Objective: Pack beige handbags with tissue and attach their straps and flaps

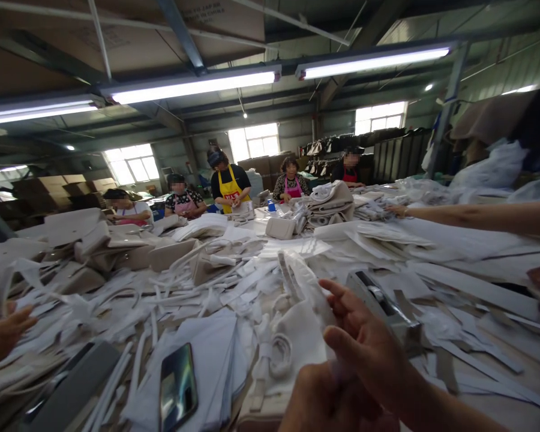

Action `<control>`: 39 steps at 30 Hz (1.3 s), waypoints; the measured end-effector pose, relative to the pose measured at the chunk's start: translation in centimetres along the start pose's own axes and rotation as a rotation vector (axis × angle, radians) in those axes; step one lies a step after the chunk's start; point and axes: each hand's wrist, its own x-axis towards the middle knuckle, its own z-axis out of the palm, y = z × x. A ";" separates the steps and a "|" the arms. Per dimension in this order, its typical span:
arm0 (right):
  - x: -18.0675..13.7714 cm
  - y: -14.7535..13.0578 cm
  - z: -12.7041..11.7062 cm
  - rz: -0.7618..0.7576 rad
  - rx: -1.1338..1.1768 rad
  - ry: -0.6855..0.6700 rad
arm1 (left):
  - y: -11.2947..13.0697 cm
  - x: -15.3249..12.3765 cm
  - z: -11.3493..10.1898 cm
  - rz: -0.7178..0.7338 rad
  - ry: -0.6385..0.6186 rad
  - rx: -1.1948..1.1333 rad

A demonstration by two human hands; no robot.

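My right hand (364, 345) is low in the middle, thumb and forefinger curved around the edge of a clear plastic bag (303, 276) that stands up from the pile. Just below it is my left hand (324, 399), knuckles up and fingers curled under, gripping the bag's lower end. Under the plastic lies a pale beige fabric bag (292, 342) with a rolled strap. A grey tape dispenser (382, 306) sits right behind my right hand.
Beige bags and white straps (198, 270) cover the long table. A dark phone (177, 387) lies at the lower left. A co-worker's hand (2, 336) is at the left edge, and a bare arm (477, 217) reaches in from the right. Several aproned people (228, 183) work at the far end.
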 end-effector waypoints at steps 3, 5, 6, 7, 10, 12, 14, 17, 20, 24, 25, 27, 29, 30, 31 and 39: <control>-0.5 1.0 -0.7 -0.038 -0.131 -0.039 | 1.5 -0.2 -2.6 0.084 0.119 -0.078; -1.5 2.3 -1.2 0.122 -0.182 -0.121 | 1.8 -0.1 -4.6 0.115 0.271 -0.240; -2.1 2.9 -1.3 0.256 -0.165 -0.196 | 1.8 0.1 -5.5 0.141 0.338 -0.311; -2.8 3.5 -1.3 0.394 -0.129 -0.279 | 1.8 0.2 -6.1 0.170 0.391 -0.361; -4.2 4.1 -0.4 0.668 0.014 -0.405 | 1.7 0.6 -6.4 0.245 0.470 -0.443; -4.3 3.9 0.2 0.737 0.133 -0.358 | 1.6 0.7 -5.5 0.265 0.459 -0.470; -3.7 3.6 0.7 0.771 0.262 -0.243 | 1.3 0.4 -4.6 0.245 0.406 -0.477; -2.5 3.7 1.0 0.705 0.330 -0.145 | 0.7 -0.1 -4.0 0.206 0.325 -0.450; -1.9 4.3 1.0 0.542 0.155 -0.206 | 0.2 -0.7 -4.4 0.210 0.295 -0.281; -1.9 4.7 0.6 0.292 -0.161 -0.302 | 0.4 -1.5 -5.3 0.246 0.353 0.185; -1.9 4.6 0.4 0.228 -0.246 -0.329 | 0.6 -1.6 -5.5 0.246 0.340 0.257; -1.8 4.6 0.0 0.104 -0.425 -0.383 | 0.8 -1.5 -5.7 0.222 0.258 0.269; -1.6 4.7 -0.3 -0.004 -0.589 -0.430 | 0.9 -1.2 -5.7 0.193 0.176 0.167; -1.5 4.8 -0.3 -0.048 -0.675 -0.441 | 0.9 -0.9 -5.7 0.183 0.155 0.103; -1.4 5.0 -0.4 -0.093 -0.761 -0.445 | 0.8 -0.7 -5.6 0.175 0.149 0.044; -1.2 5.4 -0.4 -0.686 -1.015 -0.266 | -0.3 0.0 -5.9 0.025 0.122 -0.141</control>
